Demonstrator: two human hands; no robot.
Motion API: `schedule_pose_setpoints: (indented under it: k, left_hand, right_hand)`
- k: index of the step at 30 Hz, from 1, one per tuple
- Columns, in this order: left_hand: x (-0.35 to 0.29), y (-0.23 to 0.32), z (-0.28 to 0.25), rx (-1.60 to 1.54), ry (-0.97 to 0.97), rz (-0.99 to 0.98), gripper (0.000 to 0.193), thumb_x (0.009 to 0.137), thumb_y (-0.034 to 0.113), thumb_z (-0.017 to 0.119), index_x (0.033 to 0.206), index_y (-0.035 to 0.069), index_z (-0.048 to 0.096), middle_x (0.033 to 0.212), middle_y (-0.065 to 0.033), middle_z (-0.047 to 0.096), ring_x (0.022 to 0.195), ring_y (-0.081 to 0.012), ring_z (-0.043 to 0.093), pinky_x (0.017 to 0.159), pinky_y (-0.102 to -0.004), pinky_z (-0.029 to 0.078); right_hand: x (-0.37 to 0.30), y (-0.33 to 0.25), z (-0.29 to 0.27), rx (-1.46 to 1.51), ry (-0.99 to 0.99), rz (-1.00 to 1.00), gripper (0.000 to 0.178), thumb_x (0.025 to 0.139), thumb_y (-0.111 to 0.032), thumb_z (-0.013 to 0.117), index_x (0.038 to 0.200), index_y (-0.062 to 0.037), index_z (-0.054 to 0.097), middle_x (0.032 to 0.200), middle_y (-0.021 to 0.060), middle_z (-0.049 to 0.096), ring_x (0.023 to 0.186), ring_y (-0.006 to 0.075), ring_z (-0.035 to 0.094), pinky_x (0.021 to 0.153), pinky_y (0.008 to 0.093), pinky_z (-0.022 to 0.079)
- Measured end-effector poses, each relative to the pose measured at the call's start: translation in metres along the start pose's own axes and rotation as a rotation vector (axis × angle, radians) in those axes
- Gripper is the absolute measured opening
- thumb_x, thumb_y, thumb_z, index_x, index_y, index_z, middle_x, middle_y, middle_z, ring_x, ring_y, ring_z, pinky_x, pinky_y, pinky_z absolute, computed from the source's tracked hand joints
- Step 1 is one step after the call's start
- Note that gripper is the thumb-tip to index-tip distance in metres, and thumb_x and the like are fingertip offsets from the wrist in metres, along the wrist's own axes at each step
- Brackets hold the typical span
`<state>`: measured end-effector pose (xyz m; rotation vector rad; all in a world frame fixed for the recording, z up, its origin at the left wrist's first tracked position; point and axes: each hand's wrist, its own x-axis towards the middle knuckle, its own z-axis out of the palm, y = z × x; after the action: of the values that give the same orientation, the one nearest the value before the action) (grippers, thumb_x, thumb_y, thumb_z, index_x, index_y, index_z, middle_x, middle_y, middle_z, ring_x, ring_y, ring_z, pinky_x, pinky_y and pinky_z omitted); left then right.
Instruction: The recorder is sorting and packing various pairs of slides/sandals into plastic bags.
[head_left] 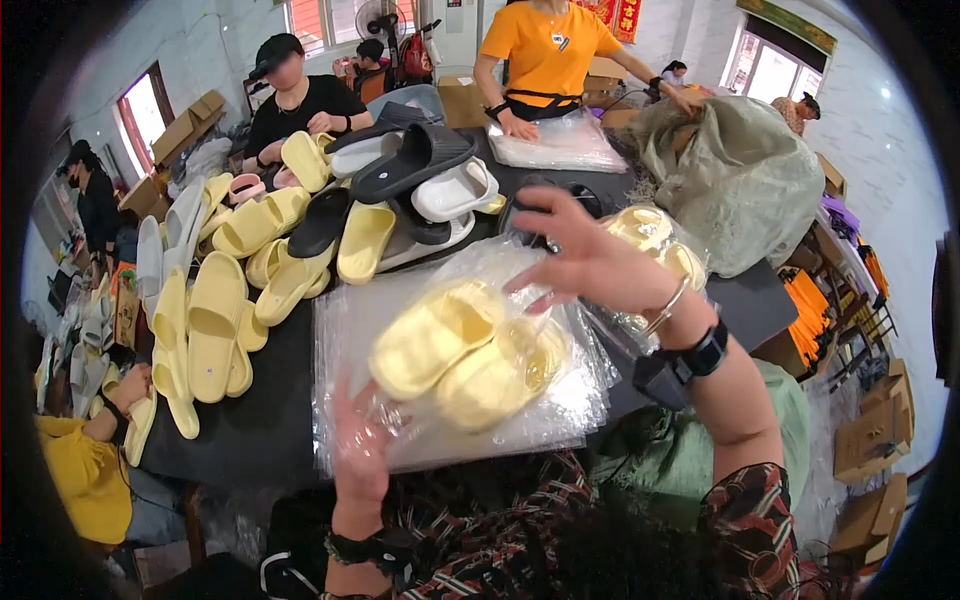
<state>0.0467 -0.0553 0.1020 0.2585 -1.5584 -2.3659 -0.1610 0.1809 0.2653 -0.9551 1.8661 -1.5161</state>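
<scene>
A pair of pale yellow slide slippers (435, 340) lies in a clear plastic bag (470, 262), over a stack of flat clear bags (345, 300) in front of me. My left hand (360, 440) is at the bag's near left corner, its fingers blurred and partly behind shiny film, so its grip does not show. My right hand (585, 245) hovers above the far right side of the bag, open with fingers spread and nothing in it. Just beyond that hand, another bagged yellow pair (655, 240) rests on the table, partly covered by my wrist.
Loose yellow, black, white and grey slippers (215, 320) are heaped on the black table (250, 435) to the left. Opposite, a person in orange (548, 50) touches a bag stack (560, 145) and a large woven sack (735, 180). Another person in black (300, 105) handles slippers.
</scene>
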Motion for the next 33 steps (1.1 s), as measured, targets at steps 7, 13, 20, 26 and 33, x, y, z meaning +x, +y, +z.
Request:
schedule_pose_setpoints:
  k: [7, 13, 20, 26, 33]
  left_hand:
    - [-0.011, 0.024, -0.037, 0.28, 0.416, 0.21, 0.05, 0.104, 0.035, 0.043, 0.145, 0.007, 0.041, 0.136, -0.0133, 0.05, 0.12, -0.0235, 0.049, 0.098, -0.0359, 0.04]
    - [-0.03, 0.044, 0.01, 0.971, 0.117, 0.257, 0.045, 0.091, 0.019, 0.061, 0.13, -0.002, 0.053, 0.12, -0.0137, 0.06, 0.103, -0.0213, 0.057, 0.082, -0.0308, 0.046]
    - [-0.025, 0.052, 0.01, 0.935, 0.172, 0.424, 0.053, 0.093, 0.023, 0.06, 0.138, -0.002, 0.048, 0.134, -0.0174, 0.055, 0.11, -0.0273, 0.057, 0.086, -0.0344, 0.045]
    - [-0.031, 0.062, -0.001, 1.19, 0.379, 0.483, 0.028, 0.097, 0.018, 0.058, 0.115, -0.003, 0.059, 0.108, -0.015, 0.065, 0.097, -0.022, 0.058, 0.081, -0.0338, 0.045]
    - [-0.014, 0.032, -0.025, 0.587, 0.135, -0.009, 0.06, 0.105, 0.053, 0.036, 0.121, -0.002, 0.055, 0.099, -0.0143, 0.068, 0.085, -0.019, 0.066, 0.074, -0.0293, 0.05]
  right_hand:
    - [-0.001, 0.044, 0.009, -0.009, -0.137, -0.124, 0.056, 0.097, -0.009, 0.059, 0.146, -0.0031, 0.031, 0.147, 0.0157, 0.04, 0.1, 0.0206, 0.069, 0.078, 0.0309, 0.059]
    - [0.016, 0.03, 0.021, 0.045, 0.069, 0.113, 0.037, 0.1, -0.011, 0.047, 0.136, -0.0026, 0.043, 0.113, 0.0098, 0.067, 0.088, 0.0143, 0.069, 0.066, 0.0272, 0.059]
    - [0.023, 0.014, 0.047, 0.467, -0.014, -0.221, 0.039, 0.101, -0.008, 0.048, 0.139, -0.0028, 0.039, 0.133, 0.017, 0.055, 0.106, 0.0279, 0.068, 0.082, 0.034, 0.061]
    - [0.014, 0.078, 0.008, -0.604, 0.347, -0.329, 0.025, 0.093, -0.009, 0.062, 0.117, -0.0017, 0.061, 0.114, 0.0092, 0.067, 0.093, 0.017, 0.07, 0.071, 0.0297, 0.057]
    - [0.0, 0.162, -0.027, -0.446, 0.307, 0.262, 0.032, 0.095, -0.028, 0.061, 0.108, 0.0015, 0.062, 0.089, 0.0124, 0.07, 0.075, 0.0204, 0.069, 0.068, 0.0345, 0.055]
